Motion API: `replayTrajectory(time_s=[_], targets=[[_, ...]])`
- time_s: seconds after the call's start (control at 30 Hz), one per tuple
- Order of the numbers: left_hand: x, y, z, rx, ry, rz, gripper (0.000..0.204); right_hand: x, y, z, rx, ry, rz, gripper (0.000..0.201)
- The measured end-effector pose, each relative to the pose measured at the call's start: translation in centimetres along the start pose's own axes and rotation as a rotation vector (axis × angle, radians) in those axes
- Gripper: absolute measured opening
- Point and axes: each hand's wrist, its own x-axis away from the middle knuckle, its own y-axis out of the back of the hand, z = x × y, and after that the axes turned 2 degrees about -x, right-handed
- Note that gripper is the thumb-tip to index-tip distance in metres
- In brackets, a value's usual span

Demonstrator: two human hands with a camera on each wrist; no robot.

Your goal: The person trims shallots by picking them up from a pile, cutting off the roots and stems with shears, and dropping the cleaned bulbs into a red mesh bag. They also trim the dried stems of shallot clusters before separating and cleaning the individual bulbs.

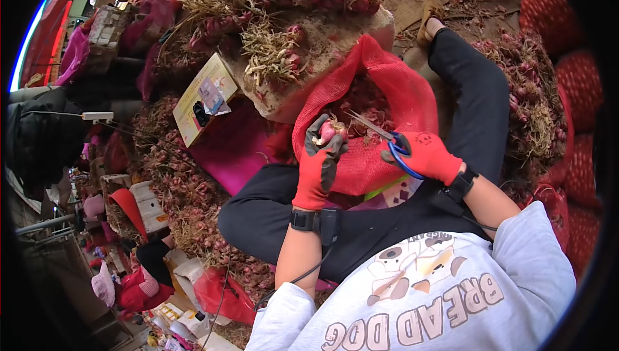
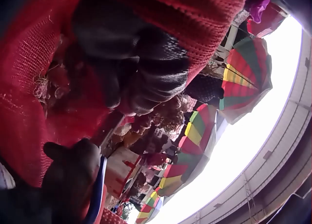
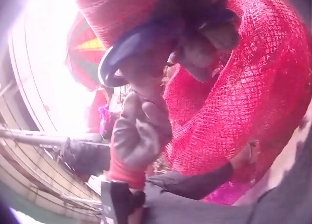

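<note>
Head view: one red bag (image 1: 412,96), mouth wide, room to move above it. Left hand (image 1: 316,173) has fingers curled round one onion (image 1: 331,131), by bag's left edge; right hand (image 1: 431,157) grips one pair of scissors (image 1: 382,131), tip near onion. Left wrist view: left fingers bent, onion unclear. Right wrist view: right fingers clasp scissors, bag alongside.

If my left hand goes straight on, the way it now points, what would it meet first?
Probably the bag: its red mesh lies just beyond the left hand and the onion. Depth is unclear; it might pass above.
</note>
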Motion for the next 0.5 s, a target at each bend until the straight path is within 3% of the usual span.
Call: replayTrajectory(time_s=[0.2, 0.33, 0.5], targets=[[-0.4, 1.2, -0.1, -0.256, -0.081, 0.105, 0.053, 0.8, 2.5, 1.1, 0.127, 0.122, -0.040, 0.046], [-0.1, 0.6, -0.4, -0.226, -0.088, 0.160, 0.054, 1.3, 2.5, 1.7, 0.084, 0.228, -0.093, 0.047], [0.2, 0.5, -0.4, -0.280, -0.086, 0.173, 0.049, 1.5, 2.5, 1.9, 0.142, 0.240, -0.069, 0.046]])
